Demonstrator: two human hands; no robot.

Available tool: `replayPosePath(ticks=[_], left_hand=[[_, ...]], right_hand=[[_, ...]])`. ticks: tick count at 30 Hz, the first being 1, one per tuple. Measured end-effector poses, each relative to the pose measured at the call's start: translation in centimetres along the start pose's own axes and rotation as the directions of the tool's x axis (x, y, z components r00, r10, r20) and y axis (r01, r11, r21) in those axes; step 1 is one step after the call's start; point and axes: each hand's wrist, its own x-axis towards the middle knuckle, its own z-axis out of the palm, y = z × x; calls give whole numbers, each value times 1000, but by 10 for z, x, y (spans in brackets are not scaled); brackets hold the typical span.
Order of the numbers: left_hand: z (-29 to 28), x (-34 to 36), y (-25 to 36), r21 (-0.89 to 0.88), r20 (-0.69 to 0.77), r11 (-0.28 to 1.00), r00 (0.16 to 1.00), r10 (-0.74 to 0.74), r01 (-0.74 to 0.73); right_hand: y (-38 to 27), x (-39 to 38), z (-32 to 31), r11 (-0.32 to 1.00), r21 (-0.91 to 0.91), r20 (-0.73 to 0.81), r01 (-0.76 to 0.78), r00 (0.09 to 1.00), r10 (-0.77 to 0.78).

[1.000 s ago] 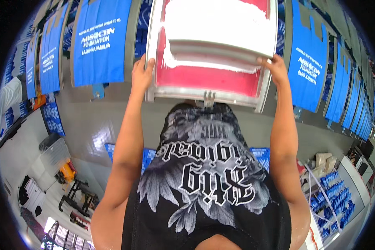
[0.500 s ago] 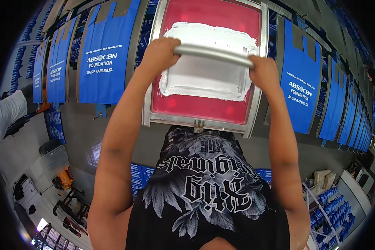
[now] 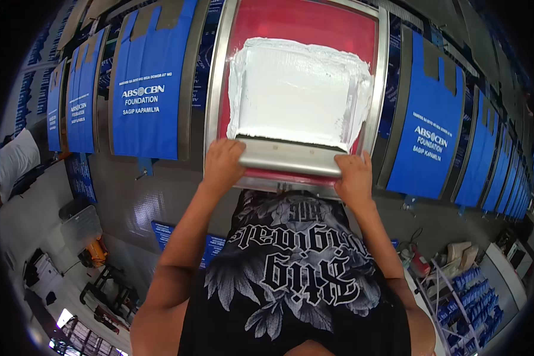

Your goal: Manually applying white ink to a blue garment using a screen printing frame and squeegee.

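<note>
Presently, the left hand (image 3: 224, 161) and right hand (image 3: 355, 177), set apart, are clamped on opposite ends of a metal squeegee (image 3: 288, 159), which lies across a red screen (image 3: 302, 24) inside a metal frame (image 3: 219, 77), along the near edge of white paste (image 3: 296, 89), with blue bags (image 3: 145, 130) on either side.

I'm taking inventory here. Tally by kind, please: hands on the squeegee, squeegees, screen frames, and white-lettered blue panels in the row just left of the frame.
Hands (left hand, right hand): 2
Squeegee: 1
Screen frame: 1
Blue panels in that row: 3
Total: 7
</note>
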Motion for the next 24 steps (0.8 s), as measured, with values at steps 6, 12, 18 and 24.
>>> replayPosePath(ticks=[6,12,18,24], left_hand=[[-10,186,-49,207,137,962,969,-207,177],[-31,95,-19,140,321,967,914,-248,214],[2,51,-14,19,94,985,980,-174,173],[-19,232,-55,128,171,986,977,-128,107]], right_hand=[[61,173,-44,951,-304,-123,52,988,-94],[25,80,-41,981,-193,101,-14,994,34],[25,45,2,991,-128,-78,30,996,-40],[74,202,-68,979,-204,-25,-27,999,22]])
